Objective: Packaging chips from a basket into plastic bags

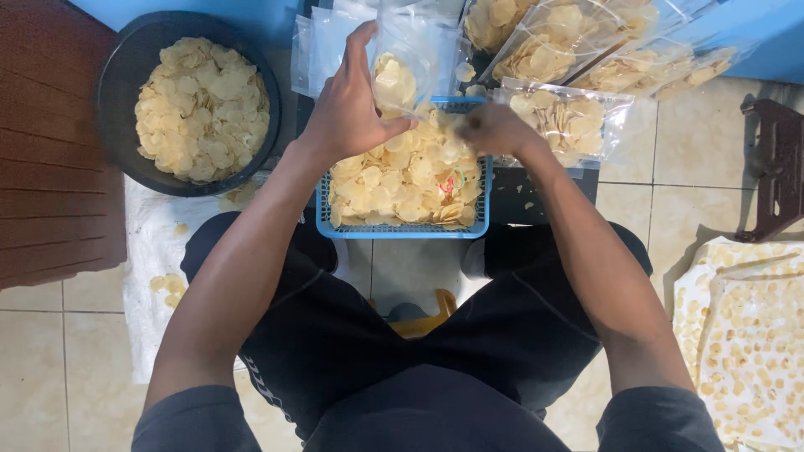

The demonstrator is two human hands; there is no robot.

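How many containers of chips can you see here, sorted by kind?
Black round tub: 1
Blue basket: 1
Clear bag held open in the left hand: 1
Filled clear bags lying behind the basket: about 4, some overlapping, so the count is rough
Total: about 7
The right hand is in the basket's chips.

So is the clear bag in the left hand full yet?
Partly full: the clear bag held by the left hand has chips only in its lower part.
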